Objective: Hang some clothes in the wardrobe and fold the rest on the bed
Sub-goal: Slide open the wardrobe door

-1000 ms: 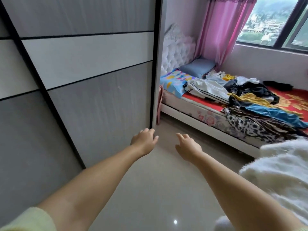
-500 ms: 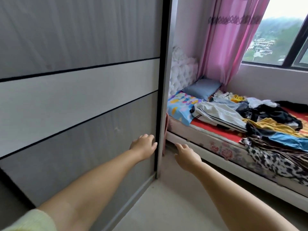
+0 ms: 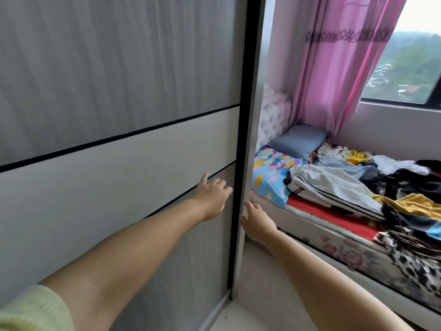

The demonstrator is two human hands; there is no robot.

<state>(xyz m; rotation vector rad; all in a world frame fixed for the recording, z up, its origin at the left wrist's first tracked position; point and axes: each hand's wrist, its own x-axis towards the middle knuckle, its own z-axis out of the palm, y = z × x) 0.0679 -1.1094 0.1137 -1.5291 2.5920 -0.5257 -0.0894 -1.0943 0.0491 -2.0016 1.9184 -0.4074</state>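
The wardrobe's grey and white sliding door (image 3: 119, 139) fills the left half of the view and is closed. My left hand (image 3: 212, 194) lies flat on the door panel near its black right edge, fingers apart. My right hand (image 3: 256, 220) touches the door's outer edge strip (image 3: 248, 163), fingers spread, holding nothing. To the right stands the bed (image 3: 334, 247) with a heap of mixed clothes (image 3: 393, 187) on its red cover, including a white striped garment (image 3: 334, 185).
A blue-grey pillow (image 3: 298, 140) and a colourful patterned pillow (image 3: 269, 173) lie at the bed's head. A pink curtain (image 3: 334, 68) hangs by the window (image 3: 410, 63). A narrow strip of pale floor (image 3: 274, 295) runs between wardrobe and bed.
I have moved closer to the wardrobe. Both hands have risen and reached forward, the left onto the door panel and the right onto the door's edge.
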